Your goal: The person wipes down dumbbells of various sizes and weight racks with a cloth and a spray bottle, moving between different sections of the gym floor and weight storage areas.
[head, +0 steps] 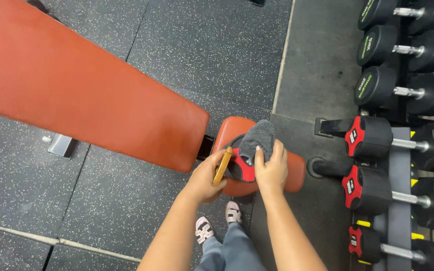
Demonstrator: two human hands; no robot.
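On the small orange seat pad of the desk (292,173), a black dumbbell with a red end cap (241,165) rests, and both hands are on it. The right hand (271,169) presses a grey cloth (258,138) onto the top of the dumbbell; its fingers (278,150) lie flat and close together over the near edge of the cloth, holding it down rather than closed around it. The cloth bunches up just beyond those fingertips, covering the far side of the weight. The left hand (208,176) is curled around a slim yellow-brown flat object (222,165), clamped between thumb and fingers and standing on edge, touching the dumbbell's left side. Beyond the left fingers stretches the long orange back pad (86,85). To the right of the right fingers, well apart, a rack (400,211) carries rows of dumbbells. Below the wrists, two pale shoes (219,221) stand on the speckled floor (21,190).
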